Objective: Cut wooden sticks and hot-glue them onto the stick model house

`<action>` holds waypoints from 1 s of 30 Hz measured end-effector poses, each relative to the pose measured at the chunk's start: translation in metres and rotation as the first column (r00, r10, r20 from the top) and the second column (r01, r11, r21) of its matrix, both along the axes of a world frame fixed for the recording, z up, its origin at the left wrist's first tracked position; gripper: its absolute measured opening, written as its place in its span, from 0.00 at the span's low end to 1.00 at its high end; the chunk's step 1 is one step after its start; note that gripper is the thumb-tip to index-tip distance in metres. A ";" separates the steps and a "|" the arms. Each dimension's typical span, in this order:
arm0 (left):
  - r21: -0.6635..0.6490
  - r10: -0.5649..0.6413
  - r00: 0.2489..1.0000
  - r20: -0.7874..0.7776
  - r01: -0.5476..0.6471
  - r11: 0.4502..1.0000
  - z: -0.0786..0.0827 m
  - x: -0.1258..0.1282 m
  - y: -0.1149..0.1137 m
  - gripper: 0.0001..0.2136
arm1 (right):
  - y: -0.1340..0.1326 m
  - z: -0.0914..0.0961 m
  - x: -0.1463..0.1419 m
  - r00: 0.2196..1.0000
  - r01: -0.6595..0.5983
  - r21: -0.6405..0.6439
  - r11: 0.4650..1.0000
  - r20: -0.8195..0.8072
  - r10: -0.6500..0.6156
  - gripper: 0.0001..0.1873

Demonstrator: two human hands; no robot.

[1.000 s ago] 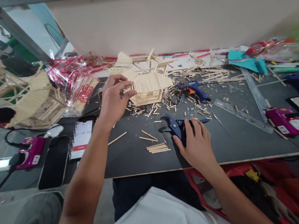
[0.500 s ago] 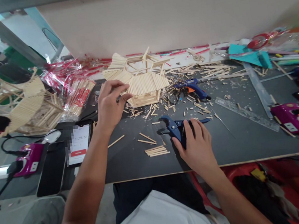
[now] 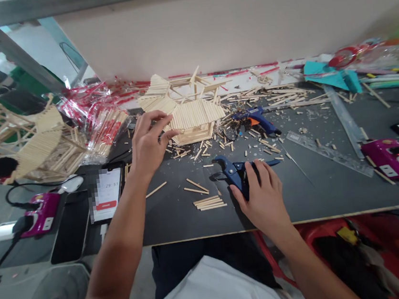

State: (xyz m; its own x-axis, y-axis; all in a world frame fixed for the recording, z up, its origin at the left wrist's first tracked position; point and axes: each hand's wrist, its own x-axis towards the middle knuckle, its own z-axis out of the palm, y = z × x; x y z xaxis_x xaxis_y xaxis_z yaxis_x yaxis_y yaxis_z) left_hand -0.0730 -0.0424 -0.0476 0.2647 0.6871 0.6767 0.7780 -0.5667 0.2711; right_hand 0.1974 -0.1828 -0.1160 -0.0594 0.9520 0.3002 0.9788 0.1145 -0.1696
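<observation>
My left hand is at the left corner of a small model house of pale wooden sticks. Its thumb and forefinger meet the edge of the front roof panel. Over the handles of a blue hand cutter lies my right hand, fingers curled across it and thumb along its near side. The cutter's curved jaw points left and is apart from its blade. Several short cut sticks lie side by side left of the cutter, with two more just beyond them.
A blue glue gun lies among stick offcuts. A clear ruler is to the right. Purple power sockets, a phone and a larger stick model are at left. Bagged sticks lie behind the phone.
My left thumb has shifted slightly right along the roof edge of the model. The right hand and the cutter have stayed in place. The view has tipped a little.
</observation>
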 end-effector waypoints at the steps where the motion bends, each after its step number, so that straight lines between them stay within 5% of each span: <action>1: -0.002 0.004 1.000 0.001 -0.004 1.000 0.000 0.000 0.000 0.13 | 0.000 0.000 0.000 1.000 -0.001 0.004 1.000 -0.002 0.001 0.33; 15: 0.045 -0.040 0.981 0.191 0.032 0.998 -0.001 0.003 0.003 0.11 | 0.000 -0.003 0.001 1.000 -0.005 0.044 0.999 0.009 0.004 0.33; 21: -0.058 -0.088 0.903 0.420 0.123 0.991 0.014 0.008 -0.025 0.15 | 0.000 0.000 0.000 1.000 0.000 -0.003 1.000 0.016 0.000 0.34; 26: -0.268 -0.134 0.755 0.642 0.385 0.883 0.016 0.022 -0.058 0.07 | 0.003 0.005 0.012 0.998 -0.059 -0.063 0.996 0.026 0.061 0.41; 30: -0.359 -0.072 0.707 0.704 0.440 0.823 0.007 0.030 -0.065 0.08 | 0.006 0.010 0.024 0.988 -0.086 -0.104 0.991 0.117 0.098 0.48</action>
State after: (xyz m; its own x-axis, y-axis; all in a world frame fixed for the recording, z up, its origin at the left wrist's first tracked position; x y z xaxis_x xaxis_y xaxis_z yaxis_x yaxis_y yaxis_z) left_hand -0.0426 -0.1074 -0.0407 0.1152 0.9277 0.3550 0.1503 -0.3695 0.9170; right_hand 0.2210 -0.1764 -0.1064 -0.1782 0.9654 0.1904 0.9790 0.1935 -0.0647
